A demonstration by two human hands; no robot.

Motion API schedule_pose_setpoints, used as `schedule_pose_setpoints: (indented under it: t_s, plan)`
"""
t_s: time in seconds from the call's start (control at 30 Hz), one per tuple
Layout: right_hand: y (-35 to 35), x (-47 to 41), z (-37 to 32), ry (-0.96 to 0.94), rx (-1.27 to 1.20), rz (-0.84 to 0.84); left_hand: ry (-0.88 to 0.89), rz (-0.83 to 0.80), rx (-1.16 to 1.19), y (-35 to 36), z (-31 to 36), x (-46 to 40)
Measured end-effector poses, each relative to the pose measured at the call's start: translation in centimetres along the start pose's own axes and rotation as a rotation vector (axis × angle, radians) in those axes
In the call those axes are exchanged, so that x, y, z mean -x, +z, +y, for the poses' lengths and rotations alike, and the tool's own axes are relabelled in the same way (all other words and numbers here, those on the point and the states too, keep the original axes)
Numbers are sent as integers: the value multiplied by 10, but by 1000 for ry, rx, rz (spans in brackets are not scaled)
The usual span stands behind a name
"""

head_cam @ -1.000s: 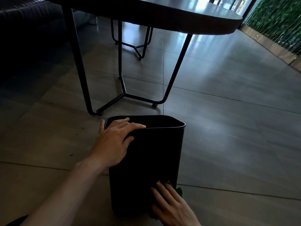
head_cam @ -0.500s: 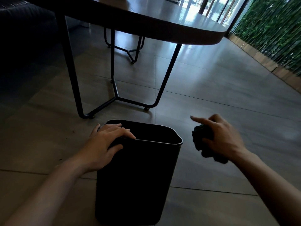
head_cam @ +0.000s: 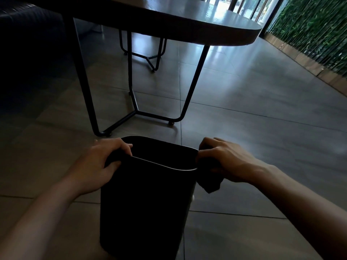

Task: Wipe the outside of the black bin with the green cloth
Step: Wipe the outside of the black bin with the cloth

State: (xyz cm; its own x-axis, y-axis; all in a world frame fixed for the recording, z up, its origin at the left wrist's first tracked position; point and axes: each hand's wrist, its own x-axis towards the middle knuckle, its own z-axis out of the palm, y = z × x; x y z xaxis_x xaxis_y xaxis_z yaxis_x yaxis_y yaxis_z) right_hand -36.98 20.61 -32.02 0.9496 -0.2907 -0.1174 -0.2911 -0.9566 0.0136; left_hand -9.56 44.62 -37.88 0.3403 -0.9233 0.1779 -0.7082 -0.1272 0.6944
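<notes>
Fingers [head_cam: 124, 146] of the left hand [head_cam: 99, 164] are curled over the near-left corner of the bin's rim, with the thumb pressed against the outer wall below, so the rim is gripped between them. On the opposite side, the right hand [head_cam: 227, 160] is closed around the cloth [head_cam: 210, 182] at the bin's right edge; the cloth appears almost black in the dim light, its green colour cannot be made out, and a bunched corner of it is seen hanging below the palm, just beside the bin's right wall. Whether the cloth is actually pressed against the wall cannot be told. Both bare forearms are seen entering from the lower corners of the view. The black bin [head_cam: 144, 207] is stood upright on the floor [head_cam: 253, 128] between the two hands, its open mouth facing up and its thin rim catching a pale line of light along the near edge. The floor is laid in large grey tiles with narrow joints. Beyond the bin, a table [head_cam: 169, 21] with a dark rounded top is carried on thin black metal legs [head_cam: 193, 85] that meet in a bent base frame. A dark upholstered seat [head_cam: 28, 44] is placed at the far left. At the far right, a wall of green foliage [head_cam: 315, 29] is set above a wooden border, and bright daylight is admitted at the top.
</notes>
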Motion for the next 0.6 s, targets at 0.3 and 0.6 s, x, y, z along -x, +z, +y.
schedule_pose_setpoints:
  t_s: [0.3,0.6]
  plan:
    - [-37,-2,-42,-54,54,68,-24,181,29,0,24,-2]
    - [-45,-39,-71,112,48,99,246,119,-97,31,78,-1]
